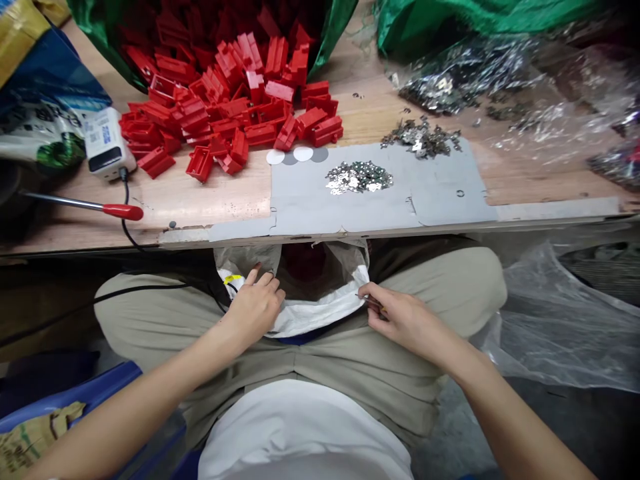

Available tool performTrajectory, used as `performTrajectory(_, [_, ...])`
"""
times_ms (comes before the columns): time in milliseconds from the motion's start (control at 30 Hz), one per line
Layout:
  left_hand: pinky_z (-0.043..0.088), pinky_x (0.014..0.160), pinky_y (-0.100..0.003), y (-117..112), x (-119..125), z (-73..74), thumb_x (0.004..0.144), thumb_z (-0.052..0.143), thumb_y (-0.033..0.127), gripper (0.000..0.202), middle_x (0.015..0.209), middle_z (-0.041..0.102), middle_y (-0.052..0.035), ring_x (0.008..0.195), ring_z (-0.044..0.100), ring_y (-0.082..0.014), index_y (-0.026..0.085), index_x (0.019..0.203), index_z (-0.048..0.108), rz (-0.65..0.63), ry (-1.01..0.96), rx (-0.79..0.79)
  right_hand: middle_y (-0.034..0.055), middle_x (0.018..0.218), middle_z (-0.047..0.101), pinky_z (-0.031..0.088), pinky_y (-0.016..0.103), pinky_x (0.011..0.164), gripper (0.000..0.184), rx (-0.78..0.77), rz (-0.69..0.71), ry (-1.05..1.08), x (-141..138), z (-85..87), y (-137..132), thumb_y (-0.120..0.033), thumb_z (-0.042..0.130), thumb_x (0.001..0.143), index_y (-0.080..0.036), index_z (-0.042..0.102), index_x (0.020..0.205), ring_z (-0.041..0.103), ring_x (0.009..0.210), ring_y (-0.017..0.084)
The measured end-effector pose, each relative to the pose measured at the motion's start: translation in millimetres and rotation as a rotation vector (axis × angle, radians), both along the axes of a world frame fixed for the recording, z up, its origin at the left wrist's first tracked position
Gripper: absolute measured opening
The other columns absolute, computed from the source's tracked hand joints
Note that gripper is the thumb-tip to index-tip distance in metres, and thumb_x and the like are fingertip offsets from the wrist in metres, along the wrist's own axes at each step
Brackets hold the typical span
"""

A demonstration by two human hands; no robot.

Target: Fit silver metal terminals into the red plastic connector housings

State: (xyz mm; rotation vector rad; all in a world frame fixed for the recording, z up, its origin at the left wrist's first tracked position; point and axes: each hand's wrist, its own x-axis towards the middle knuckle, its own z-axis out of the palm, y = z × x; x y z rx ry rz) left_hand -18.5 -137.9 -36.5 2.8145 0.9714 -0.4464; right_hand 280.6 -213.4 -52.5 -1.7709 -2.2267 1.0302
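A white woven sack (313,320) stands with its mouth open between my knees, below the table edge. My left hand (257,303) lies over the left side of its rim, fingers apart and reaching over the mouth; its thumb is hidden. Against the right side of the rim, my right hand (400,317) is closed on a slim metal tool (373,302) that looks like tweezers, its tip pointing left. Above on the table lie a pile of small shiny metal pieces (359,177), a second metal pile (423,137) and many red plastic housings (235,110).
A green bag (333,33) spills the red housings. Clear plastic bags (545,100) of metal parts lie at the right. A white box with a cable (107,143) and a red-tipped lever (123,211) are at the left. Grey sheeting (450,193) covers the table's front edge.
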Motion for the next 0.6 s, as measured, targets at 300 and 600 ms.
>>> performTrajectory(300, [0.033, 0.11, -0.051, 8.0, -5.0, 1.8, 0.092, 0.047, 0.015, 0.023, 0.093, 0.069, -0.0094, 0.099, 0.061, -0.0275, 0.015, 0.092, 0.07, 0.083, 0.01, -0.011, -0.0049, 0.075, 0.057, 0.035, 0.022, 0.061, 0.03, 0.005, -0.03, 0.03, -10.8, 4.5, 7.2, -0.012, 0.051, 0.083, -0.025, 0.048, 0.109, 0.053, 0.063, 0.012])
performTrajectory(600, [0.036, 0.105, -0.049, 9.6, -18.5, 2.0, 0.097, 0.039, 0.019, 0.034, 0.086, 0.073, -0.0132, 0.096, 0.063, -0.0294, 0.013, 0.089, 0.071, 0.159, 0.13, -0.025, -0.0045, 0.075, 0.056, 0.035, 0.022, 0.061, 0.028, 0.027, 0.007, 0.082, -15.1, 7.0, 6.1, -0.01, 0.05, 0.083, -0.024, 0.048, 0.107, 0.052, 0.063, 0.012])
